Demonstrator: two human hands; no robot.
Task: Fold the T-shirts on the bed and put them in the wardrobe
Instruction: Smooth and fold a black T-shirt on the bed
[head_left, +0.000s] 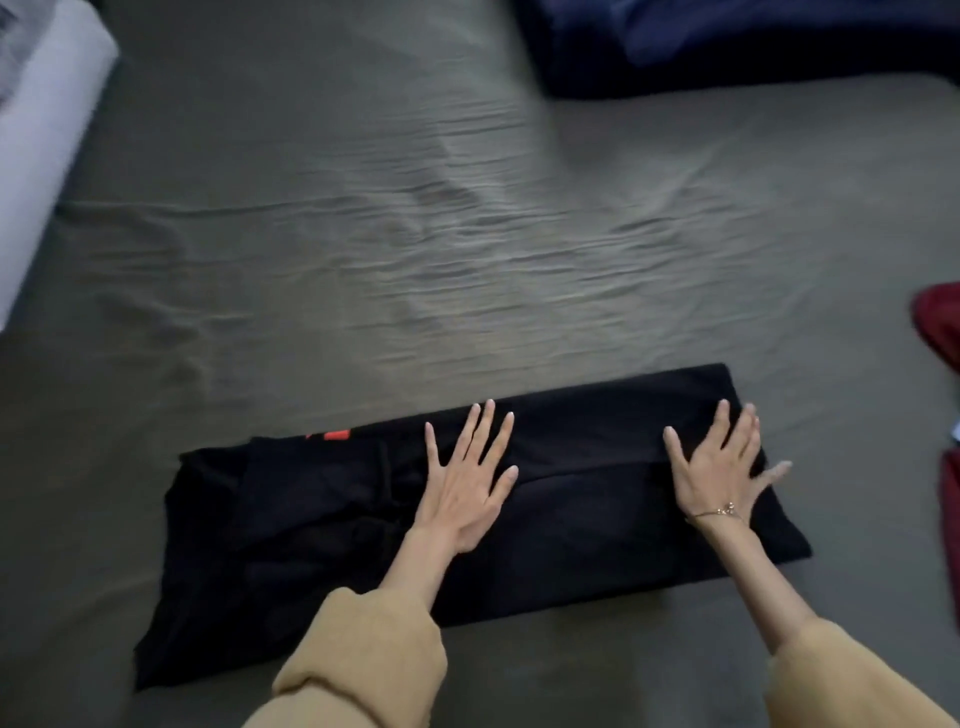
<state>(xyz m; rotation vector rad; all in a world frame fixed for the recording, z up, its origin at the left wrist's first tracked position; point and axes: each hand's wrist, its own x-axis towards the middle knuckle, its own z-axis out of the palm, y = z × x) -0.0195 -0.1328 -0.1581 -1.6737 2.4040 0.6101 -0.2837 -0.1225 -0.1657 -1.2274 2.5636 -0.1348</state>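
- Tan sleeves (363, 665) reach in from six o'clock.
- Left hand (467, 483) and right hand (719, 473), both spread flat, press the black cotton T-shirt (597, 519), part-folded, on the grey bed (415, 234).
- Risk: bunched cloth at nine o'clock could skew the next fold.

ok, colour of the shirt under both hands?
Black T-shirt, small red-orange print near its far left edge; head view.

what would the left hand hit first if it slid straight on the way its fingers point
The left hand lies flat on the black shirt, fingers pointing away from the person. It would likely cross the shirt's far edge onto the bare wrinkled sheet; nothing else shows in that line.
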